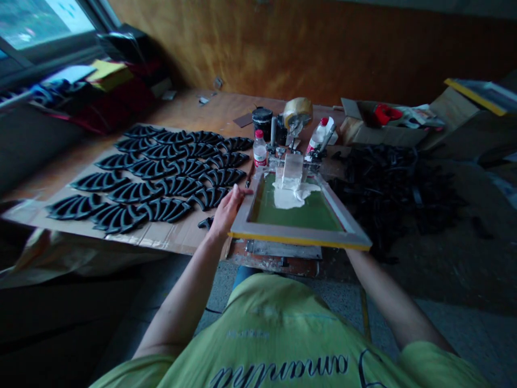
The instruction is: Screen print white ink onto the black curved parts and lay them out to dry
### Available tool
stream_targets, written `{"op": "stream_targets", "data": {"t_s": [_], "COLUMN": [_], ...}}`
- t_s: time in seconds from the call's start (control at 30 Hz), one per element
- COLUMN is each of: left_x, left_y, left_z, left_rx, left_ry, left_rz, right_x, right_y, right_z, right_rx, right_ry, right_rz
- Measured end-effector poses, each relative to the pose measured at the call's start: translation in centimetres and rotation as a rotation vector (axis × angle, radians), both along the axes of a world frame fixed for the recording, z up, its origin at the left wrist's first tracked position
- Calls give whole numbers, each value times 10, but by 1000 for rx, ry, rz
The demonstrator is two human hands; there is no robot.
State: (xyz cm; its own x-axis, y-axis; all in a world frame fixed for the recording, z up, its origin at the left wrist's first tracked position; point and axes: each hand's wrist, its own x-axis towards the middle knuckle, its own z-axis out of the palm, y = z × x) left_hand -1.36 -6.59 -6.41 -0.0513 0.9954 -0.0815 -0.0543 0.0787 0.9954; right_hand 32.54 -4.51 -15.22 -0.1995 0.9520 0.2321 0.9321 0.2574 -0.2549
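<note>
Head view: looking down over a lime-green T-shirt (258, 339) at a cluttered workbench.
Left hand (226, 213): open and ungripping, laid flat against the left side of the screen-printing frame (299, 235), fingers extended.
Right hand: hidden behind the frame's near edge, so its grip cannot be told; only the right forearm (388, 296) shows.
Frame: wooden with a yellow near edge, lying tilted over the bench edge, directly in front of the person.
Mesh: green screen mesh (299, 213) holds a pool of white ink (288, 196) around a white-coated squeegee (293, 170).
Left of frame: rows of curved black pieces (161, 178) lie on a cardboard sheet (169, 237).
Right of frame: a heap of black pieces (388, 188).
Beyond frame: a red-capped plastic bottle (260, 150), a black jar (262, 123), a tape roll (298, 111), and a cardboard box (383, 132).
</note>
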Motion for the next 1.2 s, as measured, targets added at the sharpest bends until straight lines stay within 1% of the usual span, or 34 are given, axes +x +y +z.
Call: {"op": "stream_targets", "data": {"t_s": [0.07, 0.1, 0.13, 0.2, 0.23, 0.3, 0.37, 0.43, 0.5, 0.57, 0.63, 0.7, 0.73, 0.77, 0.83, 0.93, 1.0, 1.07, 1.13, 1.2], "left_x": [-6, -7, -7, -6, -5, -4, -3, -4, -4, -4, -3, -2, -2, -2, -3, -5, -6, -5, -5, -4], "left_y": [-16, -21, -25, -26, -25, -21, -17, -16, -15, -16, -17, -18, -18, -18, -17, -17, -17, -18, -18, -18], "left_z": [-34, -51, -68, -97, -108, -121, -124, -123, -120, -118, -118, -119, -120, -121, -122, -123, -121, -118, -113, -107], "left_rx": [-124, -174, -213, -267, -279, -288, -298, -316, -340, -359, -365, -355, -346, -338, -324, -318, -320, -323, -331, -347], "left_ry": [35, 48, 59, 88, 107, 144, 167, 167, 145, 120, 105, 105, 103, 100, 88, 64, 51, 46, 51, 57], "left_rz": [-46, -62, -74, -75, -66, -52, -60, -76, -82, -85, -83, -72, -66, -59, -56, -64, -69, -64, -54, -59], "right_x": [14, 13, 6, -18, -34, -63, -83, -90, -87, -78, -68, -60, -59, -59, -63, -72, -73, -71, -69, -72], "right_y": [13, 20, 27, 39, 43, 48, 45, 34, 17, 0, -11, -12, -10, -7, -1, -7, -19, -28, -27, -14], "right_z": [13, 20, 27, 39, 44, 48, 46, 39, 30, 26, 28, 35, 39, 42, 43, 31, 20, 15, 18, 30], "right_rx": [30, 52, 78, 119, 114, 41, -69, -135, -140, -128, -140, -183, -210, -231, -227, -121, -71, -85, -126, -131], "right_ry": [40, 76, 113, 164, 162, 103, 33, -27, -77, -114, -131, -126, -116, -101, -53, 18, 48, 55, 49, 66], "right_rz": [-111, -138, -136, -56, 4, 106, 162, 206, 279, 395, 518, 614, 637, 637, 573, 449, 456, 511, 519, 421]}}
